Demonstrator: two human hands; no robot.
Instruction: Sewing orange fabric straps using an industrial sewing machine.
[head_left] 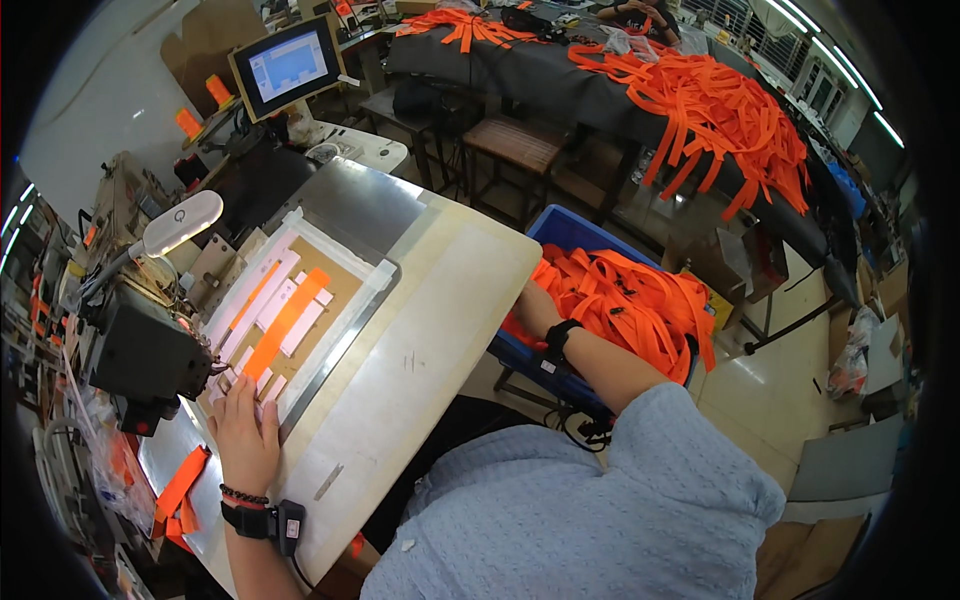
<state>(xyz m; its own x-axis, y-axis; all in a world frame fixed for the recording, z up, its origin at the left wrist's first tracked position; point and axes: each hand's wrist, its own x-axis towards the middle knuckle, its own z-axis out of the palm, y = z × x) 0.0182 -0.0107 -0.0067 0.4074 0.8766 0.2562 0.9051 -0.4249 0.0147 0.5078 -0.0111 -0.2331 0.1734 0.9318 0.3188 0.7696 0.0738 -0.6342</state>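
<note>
My left hand (246, 425) lies with its fingers stretched out at the near end of an orange webbing strap (287, 322). That strap lies flat between pale guide strips on a brown template board (343, 292) with a light frame. A second, narrower orange strip (254, 297) runs alongside it to the left. My right hand (533, 312) reaches past the table edge into a blue bin (590, 232) heaped with orange straps (630, 300). The straps and the table edge hide its fingers, so I cannot see whether it grips one.
The black sewing machine head (150, 345) stands left of the template, under a white lamp (183, 224). Beyond is a lit screen (288, 68). Loose orange straps (180, 495) lie at the lower left. A dark-covered table (500, 70) holds a large strap pile (730, 120); a person (645, 18) sits behind it.
</note>
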